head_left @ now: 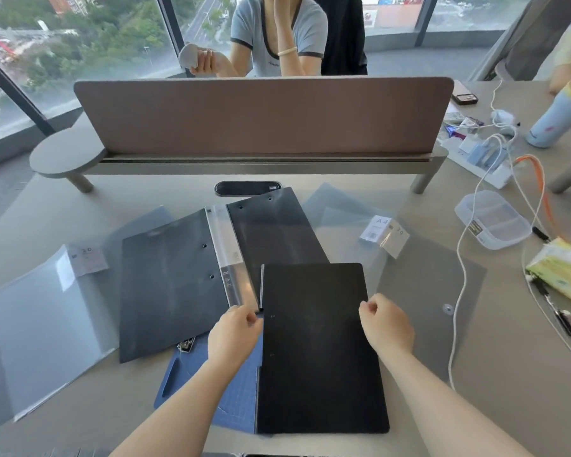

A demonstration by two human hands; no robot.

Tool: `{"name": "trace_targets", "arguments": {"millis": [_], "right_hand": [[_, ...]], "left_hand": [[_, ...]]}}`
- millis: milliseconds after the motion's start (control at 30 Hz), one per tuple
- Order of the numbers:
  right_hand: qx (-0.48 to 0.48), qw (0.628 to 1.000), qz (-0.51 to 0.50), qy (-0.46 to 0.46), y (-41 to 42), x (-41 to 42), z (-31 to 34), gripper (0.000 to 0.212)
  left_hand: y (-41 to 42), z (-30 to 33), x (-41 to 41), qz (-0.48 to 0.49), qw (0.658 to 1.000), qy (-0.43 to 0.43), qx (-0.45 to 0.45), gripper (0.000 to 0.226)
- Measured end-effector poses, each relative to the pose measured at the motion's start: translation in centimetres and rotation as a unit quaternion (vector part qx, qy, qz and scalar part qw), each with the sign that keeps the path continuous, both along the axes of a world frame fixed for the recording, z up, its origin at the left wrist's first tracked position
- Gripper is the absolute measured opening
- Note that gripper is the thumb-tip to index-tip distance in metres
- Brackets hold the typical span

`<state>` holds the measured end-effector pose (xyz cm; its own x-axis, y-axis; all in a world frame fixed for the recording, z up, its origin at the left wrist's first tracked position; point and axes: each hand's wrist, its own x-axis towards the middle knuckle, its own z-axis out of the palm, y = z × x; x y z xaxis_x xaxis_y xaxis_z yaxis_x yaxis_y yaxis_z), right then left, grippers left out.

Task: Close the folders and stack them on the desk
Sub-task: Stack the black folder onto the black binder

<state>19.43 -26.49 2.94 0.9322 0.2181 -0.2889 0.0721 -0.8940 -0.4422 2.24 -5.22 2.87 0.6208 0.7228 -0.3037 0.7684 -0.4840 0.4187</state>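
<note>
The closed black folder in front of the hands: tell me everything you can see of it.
The closed black folder is a matte, rounded-cornered rectangle, plastic by its look, lying flat near the desk's front edge. Small holes dot its left side, and a thin spine strip runs along the upper left. It overlaps a blue grid-patterned clipboard and the open black folder. The left hand pinches its left edge; the right hand rests curled on its right edge.

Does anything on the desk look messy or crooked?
Yes. The open black folder lies tilted, still spread flat. A blue folder pokes out crooked from under the closed black folder. Clear folders are scattered at different angles, not stacked.
</note>
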Motion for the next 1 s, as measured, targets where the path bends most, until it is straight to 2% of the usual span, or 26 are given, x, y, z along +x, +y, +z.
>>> {"name": "trace_targets", "arguments": {"millis": [133, 267, 400, 733, 1000], "right_hand": [[0.05, 0.997, 0.066, -0.006, 4.0, 1.5, 1.1, 0.012], [0.082, 0.99, 0.117, 0.017, 7.7, 2.4, 1.4, 0.036], [0.05, 0.986, 0.156, 0.032, 10.7, 3.2, 1.5, 0.049], [-0.027, 0.982, 0.156, 0.099, 15.6, 6.0, -0.6, 0.068], [-0.007, 0.99, 0.099, 0.097, 19.0, 7.4, -1.6, 0.062]], "left_hand": [[1.2, -0.1, 0.5, 0.033, 0.998, -0.046, 0.039, 0.018], [2.6, -0.4, 1.1, 0.046, 0.998, -0.029, 0.038, 0.037], [4.0, -0.8, 1.9, 0.037, 0.999, -0.007, 0.034, 0.049], [8.2, -2.7, 4.1, 0.004, 0.998, 0.065, 0.017, 0.063], [10.3, -3.8, 4.5, -0.002, 0.996, 0.088, 0.021, 0.074]]}}
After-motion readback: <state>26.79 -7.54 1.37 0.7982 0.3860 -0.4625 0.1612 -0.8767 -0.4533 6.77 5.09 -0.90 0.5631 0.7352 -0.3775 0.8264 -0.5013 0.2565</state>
